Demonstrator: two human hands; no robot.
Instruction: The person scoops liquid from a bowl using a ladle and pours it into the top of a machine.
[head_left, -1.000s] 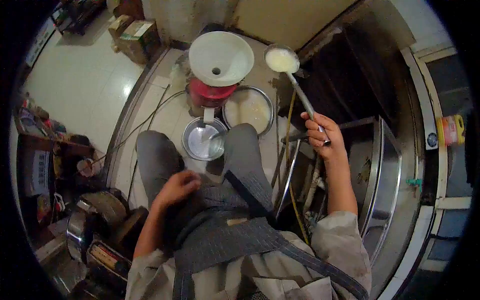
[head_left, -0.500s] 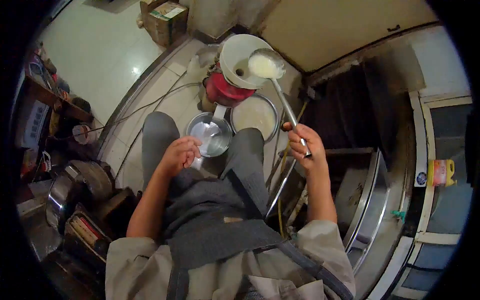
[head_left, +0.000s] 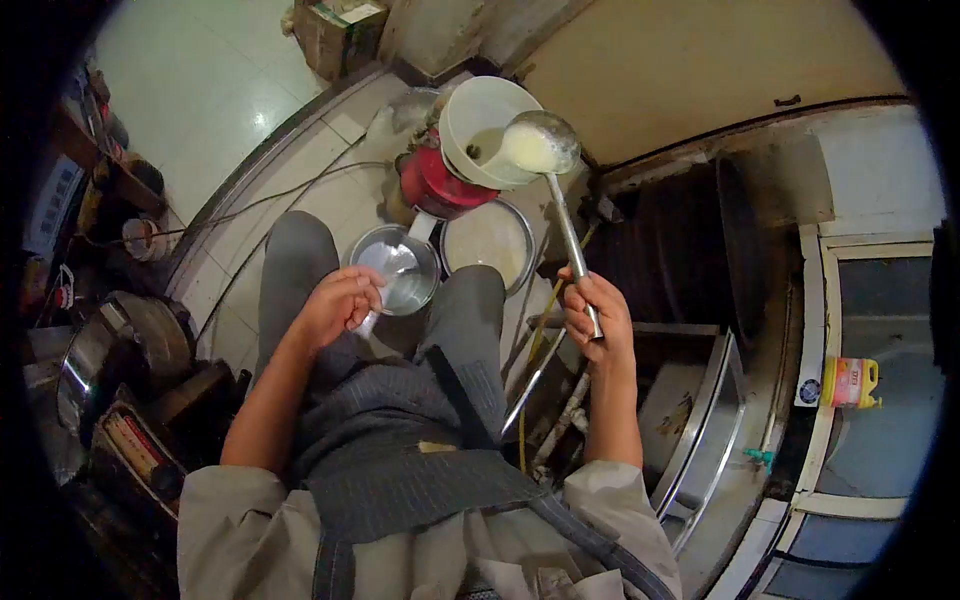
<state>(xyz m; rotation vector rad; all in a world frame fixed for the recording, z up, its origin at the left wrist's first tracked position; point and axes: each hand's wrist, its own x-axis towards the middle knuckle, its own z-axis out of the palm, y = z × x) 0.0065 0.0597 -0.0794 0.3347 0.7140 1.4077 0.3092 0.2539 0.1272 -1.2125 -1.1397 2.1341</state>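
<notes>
Right hand (head_left: 598,315) was closed around the handle of a metal ladle (head_left: 562,215); the straight, shiny shaft ran forward to a round bowl well ahead of the fist, over the rim of a pale, wide-mouthed hopper (head_left: 475,112). Whitish liquid lay in the ladle. Left hand (head_left: 343,305) was half open, fingers loosely curled, empty. Just ahead of it sat a glossy round steel pot (head_left: 415,290). Farther forward, between the hands, stood a red machine (head_left: 432,184) and a round basin (head_left: 529,240) of cream-coloured liquid.
</notes>
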